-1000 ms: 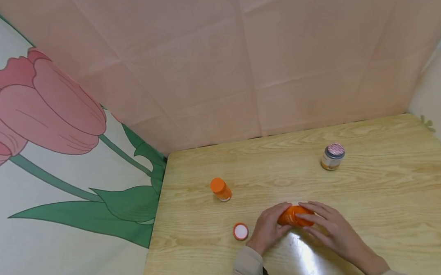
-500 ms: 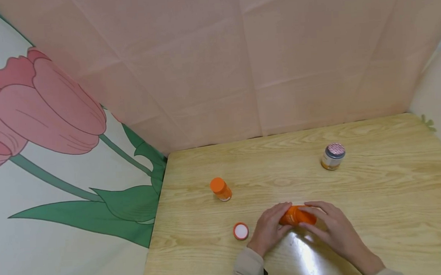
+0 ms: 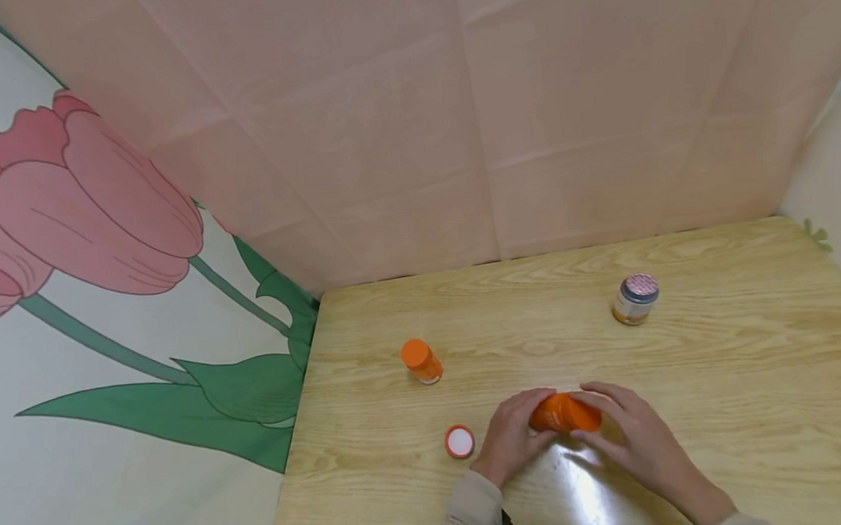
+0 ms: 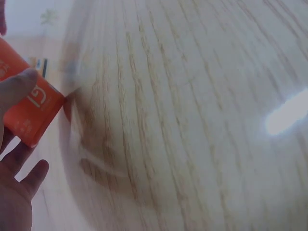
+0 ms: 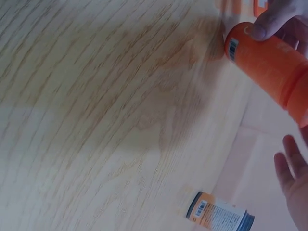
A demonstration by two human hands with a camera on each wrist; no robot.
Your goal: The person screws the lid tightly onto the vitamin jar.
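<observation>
My left hand (image 3: 514,434) grips the body of an orange bottle (image 3: 555,413), its thumb laid across the printed side in the left wrist view. The bottle is tilted, with its base toward the left palm and its orange cap (image 3: 585,414) toward the right. My right hand (image 3: 636,437) holds the cap between thumb and forefinger; other fingers stay spread away from it in the right wrist view. Left of the left hand lies a loose red-rimmed lid (image 3: 460,442), white inside face up.
A second orange bottle (image 3: 421,362), capped, stands upright farther back on the left of the wooden table (image 3: 522,321). At the back right is a small labelled jar (image 3: 633,300) with a dark rim and pink patterned top. A pinkish cloth (image 3: 401,138) hangs behind.
The right hand's fingers have shifted from lying over the cap to its sides, showing more of the cap. The left hand and bottle have hardly moved.
</observation>
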